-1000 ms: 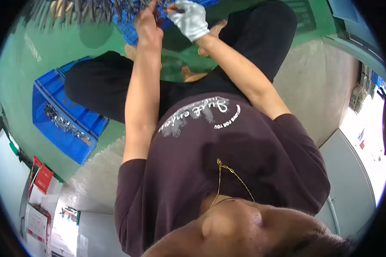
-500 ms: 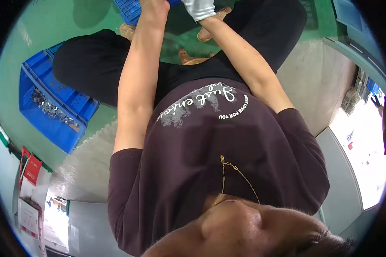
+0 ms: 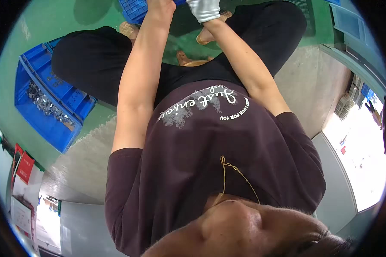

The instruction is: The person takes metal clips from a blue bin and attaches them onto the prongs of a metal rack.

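At the top edge of the head view, my left hand (image 3: 162,5) shows only its bare wrist and heel. Its fingers lie outside the picture. My right hand (image 3: 205,10) wears a white glove, and the frame's edge cuts off its fingers too. Whatever either hand holds is out of sight. Just left of my left wrist is a blue plastic crate (image 3: 134,9) with a gridded surface, partly cut off. Both forearms reach forward between my spread knees.
Beside my left knee stands a blue bin (image 3: 47,132) with many small shiny metal-like pieces (image 3: 47,103); a divided blue tray (image 3: 68,96) adjoins it, with a few dark bits. A wooden-looking stool part (image 3: 195,63) shows between my legs. Blue containers (image 3: 351,25) stand at upper right.
Both wrists appear slightly farther right, while the blue bin and the background at the sides have shifted a little left. The arms keep nearly the same pose.
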`<move>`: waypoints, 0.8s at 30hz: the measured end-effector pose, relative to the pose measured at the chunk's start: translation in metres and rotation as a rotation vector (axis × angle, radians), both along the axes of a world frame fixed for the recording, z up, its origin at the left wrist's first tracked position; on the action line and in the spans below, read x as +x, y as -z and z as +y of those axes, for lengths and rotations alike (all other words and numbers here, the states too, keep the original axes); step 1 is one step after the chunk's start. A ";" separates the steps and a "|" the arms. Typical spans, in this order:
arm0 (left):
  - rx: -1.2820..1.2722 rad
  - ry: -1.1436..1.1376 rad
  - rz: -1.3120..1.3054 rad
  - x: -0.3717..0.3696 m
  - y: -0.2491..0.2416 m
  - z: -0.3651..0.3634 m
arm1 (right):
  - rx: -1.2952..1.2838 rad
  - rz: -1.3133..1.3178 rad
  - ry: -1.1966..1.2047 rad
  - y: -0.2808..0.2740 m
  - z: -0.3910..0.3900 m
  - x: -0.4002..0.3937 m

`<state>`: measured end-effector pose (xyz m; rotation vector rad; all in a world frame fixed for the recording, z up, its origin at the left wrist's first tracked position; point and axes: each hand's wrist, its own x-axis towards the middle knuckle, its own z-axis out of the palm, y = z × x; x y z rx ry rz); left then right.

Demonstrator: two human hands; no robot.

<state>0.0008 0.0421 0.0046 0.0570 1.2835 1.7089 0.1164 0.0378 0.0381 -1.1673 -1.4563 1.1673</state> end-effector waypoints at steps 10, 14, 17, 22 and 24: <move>-0.190 -0.015 -0.015 0.003 -0.019 0.004 | 0.494 -0.696 -0.045 -0.054 -0.005 0.002; -0.115 -0.008 -0.058 -0.002 0.006 0.005 | 0.470 -0.768 -0.063 -0.063 -0.004 0.000; -0.127 -0.029 -0.046 0.000 -0.008 0.001 | 0.484 -0.772 -0.050 -0.060 -0.003 0.000; -0.175 0.027 -0.144 0.004 -0.032 -0.002 | 0.421 -0.782 -0.053 -0.063 -0.003 -0.001; -0.051 0.120 -0.181 -0.005 0.004 -0.010 | 0.412 -0.785 -0.055 -0.064 -0.004 0.000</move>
